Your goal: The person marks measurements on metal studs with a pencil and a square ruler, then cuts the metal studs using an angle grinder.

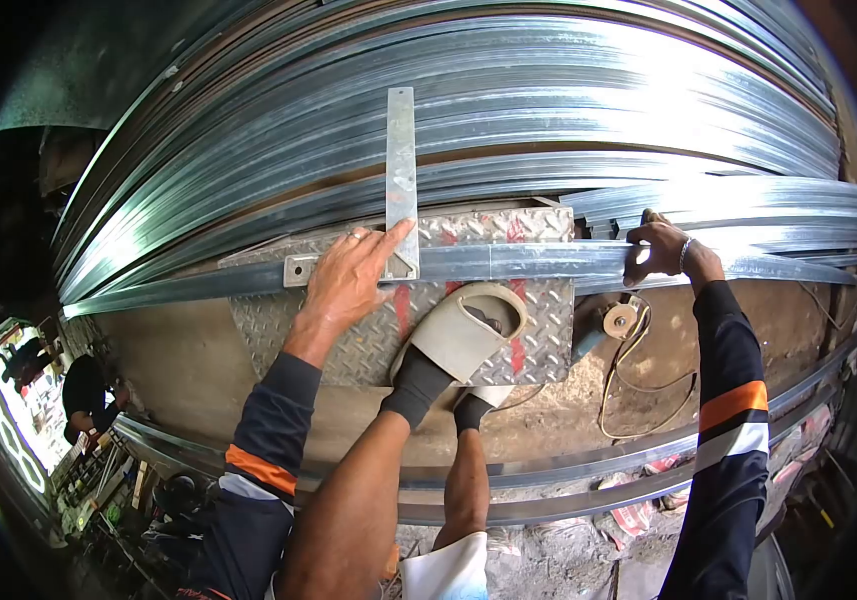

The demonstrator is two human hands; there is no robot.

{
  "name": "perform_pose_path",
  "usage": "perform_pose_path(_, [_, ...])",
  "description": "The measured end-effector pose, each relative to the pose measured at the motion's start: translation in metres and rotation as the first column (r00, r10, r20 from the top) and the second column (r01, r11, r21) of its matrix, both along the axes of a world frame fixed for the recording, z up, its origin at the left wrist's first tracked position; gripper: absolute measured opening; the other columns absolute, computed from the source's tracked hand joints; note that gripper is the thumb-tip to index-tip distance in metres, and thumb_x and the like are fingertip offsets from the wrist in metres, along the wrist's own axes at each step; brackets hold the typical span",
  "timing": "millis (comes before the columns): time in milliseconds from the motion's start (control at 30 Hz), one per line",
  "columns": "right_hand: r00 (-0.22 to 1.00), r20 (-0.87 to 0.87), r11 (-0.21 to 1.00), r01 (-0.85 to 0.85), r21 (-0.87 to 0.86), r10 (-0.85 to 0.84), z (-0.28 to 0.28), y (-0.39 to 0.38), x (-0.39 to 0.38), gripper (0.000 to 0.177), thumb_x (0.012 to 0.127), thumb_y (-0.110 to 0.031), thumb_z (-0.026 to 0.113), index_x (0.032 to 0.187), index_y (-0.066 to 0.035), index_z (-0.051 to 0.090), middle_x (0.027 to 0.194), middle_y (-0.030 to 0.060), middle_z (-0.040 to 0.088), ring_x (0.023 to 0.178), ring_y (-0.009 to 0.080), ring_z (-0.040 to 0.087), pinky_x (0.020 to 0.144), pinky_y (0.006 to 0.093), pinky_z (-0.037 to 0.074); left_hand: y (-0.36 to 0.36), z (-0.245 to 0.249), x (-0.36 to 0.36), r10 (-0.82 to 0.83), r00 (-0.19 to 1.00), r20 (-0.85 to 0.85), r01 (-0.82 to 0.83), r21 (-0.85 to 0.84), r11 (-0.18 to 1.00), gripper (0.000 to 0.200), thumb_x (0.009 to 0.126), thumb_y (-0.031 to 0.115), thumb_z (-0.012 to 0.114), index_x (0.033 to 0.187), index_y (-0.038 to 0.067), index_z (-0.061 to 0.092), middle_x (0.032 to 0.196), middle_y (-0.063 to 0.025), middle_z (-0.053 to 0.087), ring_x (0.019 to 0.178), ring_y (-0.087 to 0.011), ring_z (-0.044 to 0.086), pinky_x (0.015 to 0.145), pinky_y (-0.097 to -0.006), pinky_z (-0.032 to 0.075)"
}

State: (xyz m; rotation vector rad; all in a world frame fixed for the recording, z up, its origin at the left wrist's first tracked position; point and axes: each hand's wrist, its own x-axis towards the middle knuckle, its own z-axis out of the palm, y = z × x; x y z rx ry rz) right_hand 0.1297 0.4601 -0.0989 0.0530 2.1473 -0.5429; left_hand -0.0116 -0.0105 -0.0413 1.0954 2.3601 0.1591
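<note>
My left hand (344, 280) presses a metal try square (402, 160) against a long galvanized steel channel (529, 262). Its thumb and fingertips bear on the corner of the square, whose blade points away from me across the channel. The stock (298, 270) of the square shows to the left of the hand, partly covered by it. My right hand (661, 246) grips the channel farther right, fingers curled over its edge. Under the channel lies a diamond-tread plate (349, 335) with red marks. My sandalled foot (469, 335) rests on the plate, close to the channel.
Stacked steel channels (589, 90) fill the far side. An angle grinder (621, 320) lies right of the plate, its cord (609, 385) looped on the ground. More long channels (549, 508) run behind my feet. Another person (89, 395) is at the far left, near clutter.
</note>
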Motion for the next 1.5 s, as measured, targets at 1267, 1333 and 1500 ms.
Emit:
perform_pose_path(1267, [0.713, -0.677, 0.958, 0.283, 0.036, -0.185, -0.021, -0.010, 0.061, 0.048, 0.059, -0.020, 0.092, 0.092, -0.007, 0.060, 0.099, 0.0120, 0.055, 0.098, 0.0330, 0.053, 0.086, 0.0448, 0.047, 0.060, 0.024, 0.054, -0.090, 0.995, -0.044, 0.097, 0.210, 0.973, 0.069, 0.077, 0.006, 0.082, 0.142, 0.012, 0.059, 0.120, -0.0140, 0.051, 0.109, -0.0372, 0.048, 0.097, -0.0503, 0.044])
perform_pose_path(1333, [0.725, -0.651, 0.954, 0.301, 0.006, -0.225, -0.016, -0.013, 0.060, 0.045, 0.060, -0.024, 0.092, 0.086, -0.007, 0.059, 0.094, 0.0112, 0.055, 0.095, 0.0316, 0.053, 0.083, 0.0449, 0.046, 0.056, 0.020, 0.059, -0.085, 0.993, -0.081, 0.099, 0.189, 0.977, 0.072, 0.077, 0.008, 0.083, 0.144, 0.015, 0.058, 0.119, -0.0131, 0.052, 0.108, -0.0355, 0.049, 0.097, -0.0486, 0.042])
perform_pose_path(1500, [0.736, -0.644, 0.951, 0.308, 0.042, -0.210, -0.015, -0.016, 0.058, 0.042, 0.060, -0.034, 0.091, 0.067, -0.009, 0.057, 0.077, 0.0093, 0.055, 0.082, 0.0273, 0.053, 0.069, 0.0466, 0.044, 0.058, 0.021, 0.064, -0.152, 0.944, -0.292, 0.184, 0.086, 0.979, 0.066, 0.087, 0.022, 0.077, 0.148, 0.026, 0.054, 0.125, -0.0092, 0.050, 0.111, -0.0339, 0.048, 0.094, -0.0497, 0.038])
